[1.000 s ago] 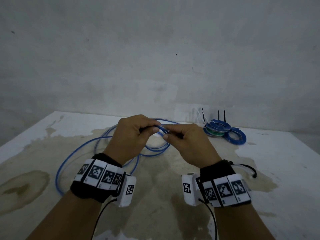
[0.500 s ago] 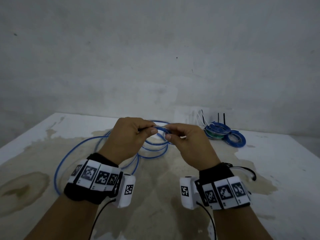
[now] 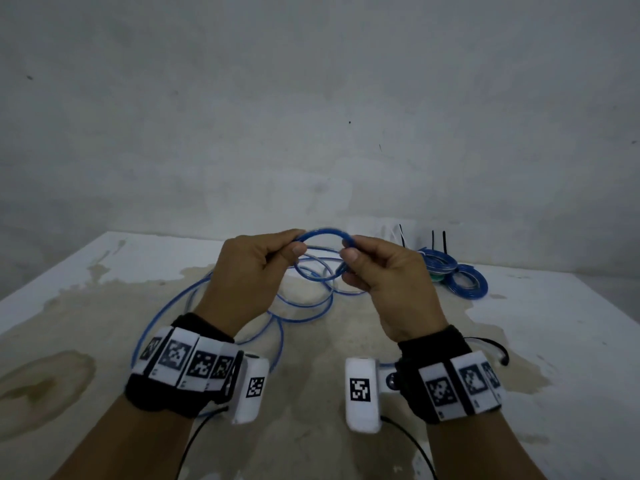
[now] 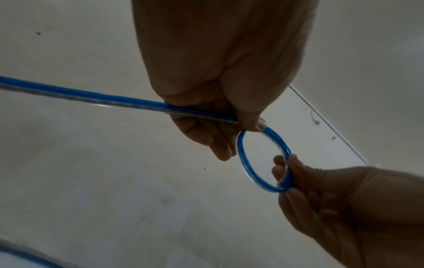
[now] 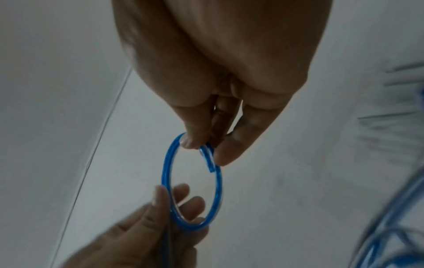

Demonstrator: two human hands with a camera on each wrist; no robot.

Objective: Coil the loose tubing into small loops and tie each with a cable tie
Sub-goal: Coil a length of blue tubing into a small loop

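Note:
Blue tubing (image 3: 304, 299) trails in loose curves over the stained table (image 3: 554, 341). Both hands hold a small loop (image 3: 322, 233) of it in the air above the table's middle. My left hand (image 3: 277, 251) pinches the loop's left side between thumb and fingers, and the long run of tubing (image 4: 91, 98) leaves past this hand. My right hand (image 3: 360, 258) pinches the right side, where the cut end (image 5: 210, 167) overlaps the loop (image 5: 192, 181). In the left wrist view the small loop (image 4: 263, 159) spans between the two hands.
Several tied blue coils (image 3: 453, 275) lie at the table's back right, with black and white cable tie tails (image 3: 438, 239) sticking up near the grey wall (image 3: 311, 116). Brown stains cover the table's left and middle.
Both hands have risen and moved slightly apart. The pinched tubing now shows as an open small loop between them, and the loose tubing has shifted on the table.

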